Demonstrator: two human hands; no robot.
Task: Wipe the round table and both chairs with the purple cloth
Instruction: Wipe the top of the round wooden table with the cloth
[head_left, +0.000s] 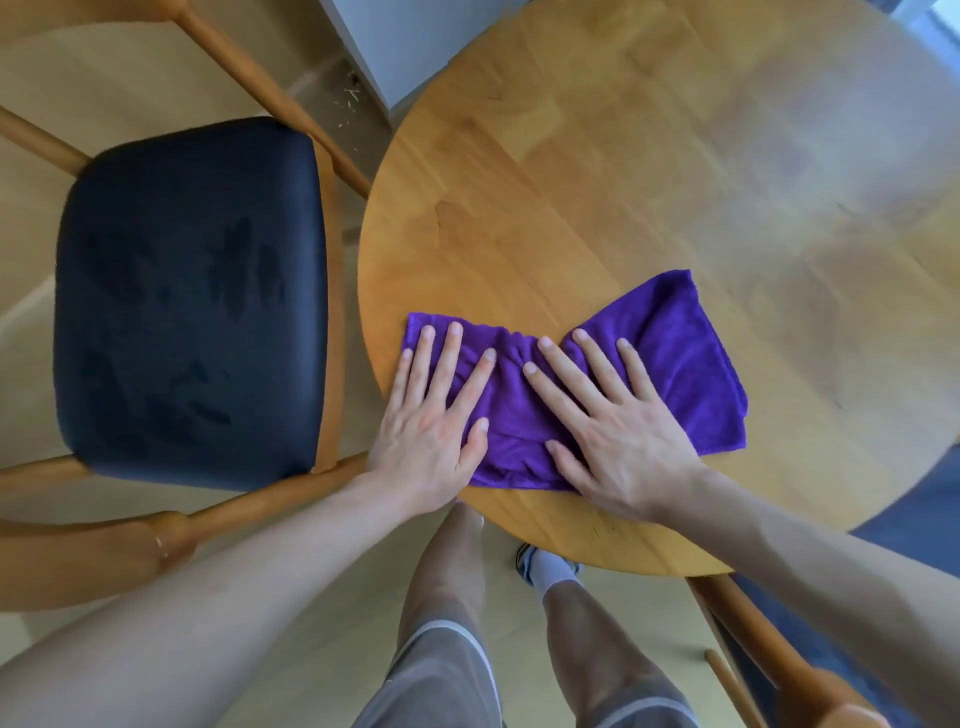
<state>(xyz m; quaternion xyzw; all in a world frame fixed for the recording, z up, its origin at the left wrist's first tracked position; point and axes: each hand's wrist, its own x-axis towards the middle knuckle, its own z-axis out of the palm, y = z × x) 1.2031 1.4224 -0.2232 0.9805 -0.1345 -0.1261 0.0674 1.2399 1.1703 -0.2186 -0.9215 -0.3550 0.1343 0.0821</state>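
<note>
The purple cloth (670, 358) lies spread on the near left part of the round wooden table (597, 171). My left hand (434, 415) presses flat on the cloth's left end with straight fingers. My right hand (618, 421) presses flat on its middle, fingers spread. One chair (192, 301) with a dark padded seat and a wooden frame stands left of the table. Part of a second wooden chair (779, 670) shows at the bottom right, under the table's edge.
A white wall or cabinet corner (395, 47) stands behind the table's far left edge, with small debris on the light wood floor (348, 104) near it. My legs stand between the chair and the table. A dark rug (914, 514) lies at right.
</note>
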